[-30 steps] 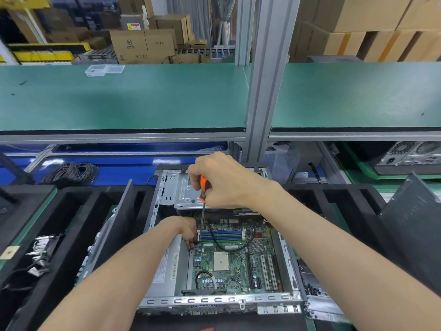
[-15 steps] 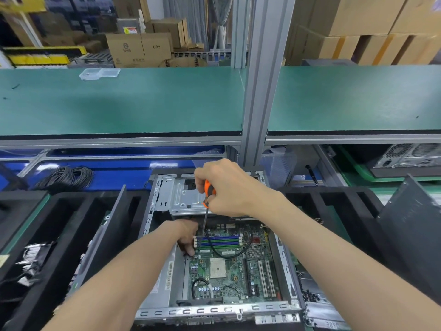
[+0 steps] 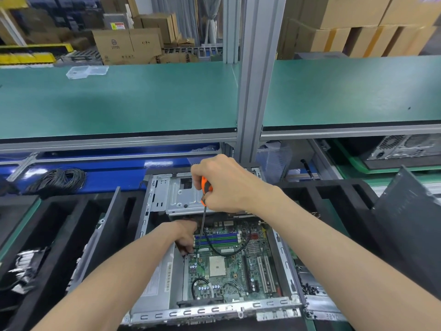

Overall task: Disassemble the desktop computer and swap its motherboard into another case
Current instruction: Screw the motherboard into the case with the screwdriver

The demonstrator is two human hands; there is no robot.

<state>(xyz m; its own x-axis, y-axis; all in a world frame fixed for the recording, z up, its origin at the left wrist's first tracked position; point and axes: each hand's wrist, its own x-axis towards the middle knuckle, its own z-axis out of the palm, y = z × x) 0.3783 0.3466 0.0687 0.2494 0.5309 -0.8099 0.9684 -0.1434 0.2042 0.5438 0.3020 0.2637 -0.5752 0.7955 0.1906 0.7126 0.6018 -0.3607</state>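
Note:
An open desktop case [image 3: 214,311] lies flat in front of me with its green motherboard [image 3: 229,271] exposed. My right hand [image 3: 229,185] grips the orange handle of a screwdriver [image 3: 204,187]. The shaft runs down to the board's upper left edge, beside the blue and green memory slots. My left hand [image 3: 186,235] reaches into the case, its bent fingers at the screwdriver's tip. Whether they pinch anything is hidden. A black cable [image 3: 224,253] loops across the board.
A grey power supply [image 3: 157,283] fills the case's left side and a metal drive cage [image 3: 179,194] its far end. Black foam trays [image 3: 59,235] flank the case. A cable coil [image 3: 57,180] lies far left. A grey panel [image 3: 405,211] leans at right. Loose screws [image 3: 310,290] lie nearby.
The view has drifted slightly. Both hands and the screwdriver stay at the same spot on the motherboard's upper left edge.

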